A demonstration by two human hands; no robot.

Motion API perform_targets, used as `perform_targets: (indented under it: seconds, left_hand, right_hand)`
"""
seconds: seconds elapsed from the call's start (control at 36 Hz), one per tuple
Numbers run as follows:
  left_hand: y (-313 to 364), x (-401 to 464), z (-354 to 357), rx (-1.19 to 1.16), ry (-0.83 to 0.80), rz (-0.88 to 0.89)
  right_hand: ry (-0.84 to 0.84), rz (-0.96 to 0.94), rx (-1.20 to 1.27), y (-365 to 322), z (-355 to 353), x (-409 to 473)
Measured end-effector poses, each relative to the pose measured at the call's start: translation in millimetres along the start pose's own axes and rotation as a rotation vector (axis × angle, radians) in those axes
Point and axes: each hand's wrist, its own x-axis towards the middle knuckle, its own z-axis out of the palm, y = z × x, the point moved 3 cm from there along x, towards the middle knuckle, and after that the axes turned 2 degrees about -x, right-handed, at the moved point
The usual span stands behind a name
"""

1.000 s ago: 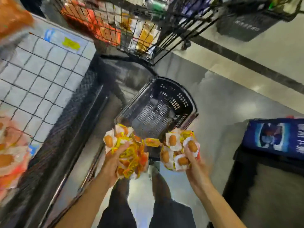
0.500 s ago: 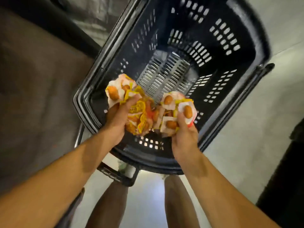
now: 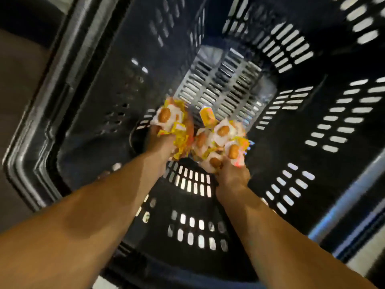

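While both arms reach down inside the black basket (image 3: 87,122), the left hand (image 3: 161,142) clenches 1 bunch of snack packets (image 3: 165,117) and the right hand (image 3: 232,176) clenches a 2nd bunch (image 3: 224,134). The 2 bunches hang side by side just above the slatted basket floor (image 3: 225,80). A yellow packet (image 3: 207,116) between them may already be slipping loose; blur forbids certainty. Best practice: lower until the packets touch the floor, then loosen both grips together, so nothing bounces or bursts. Compared with 0.5 s ago, the hands sit far deeper, past the rim, and the basket fills the view.
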Motion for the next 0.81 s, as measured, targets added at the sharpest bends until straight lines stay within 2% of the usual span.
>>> perform_targets:
  seconds: [0.06,0.11,0.22,0.36,0.44,0.53,0.69,0.81]
  left_hand:
    - [-9,9,-6,-0.004,0.083,-0.049]
    - [-14,13,-7,-0.022,0.083,-0.040]
    - [-14,3,-15,0.097,0.176,-0.107]
    - [11,-39,-34,0.194,0.098,-0.131]
    - [42,-78,-48,0.387,0.003,-0.038]
    - [78,-122,-60,0.619,-0.106,0.158]
    - [151,-221,-96,0.760,-0.165,0.387]
    - [195,-289,-120,0.825,-0.164,0.542]
  right_hand:
    - [-0.012,-0.009,-0.065,9,2,5]
    - [-0.062,-0.006,-0.043,15,6,5]
    - [-0.097,0.046,-0.203,19,2,-2]
    - [-0.132,0.049,-0.305,-4,-18,-40]
    - [-0.264,-0.075,-0.477,-24,-32,-76]
    - [-0.362,-0.292,-0.738,-52,-45,-119]
    - [-0.491,-0.637,-1.084,-114,-74,-211]
    - [-0.544,-0.756,-1.185,-158,-99,-270]
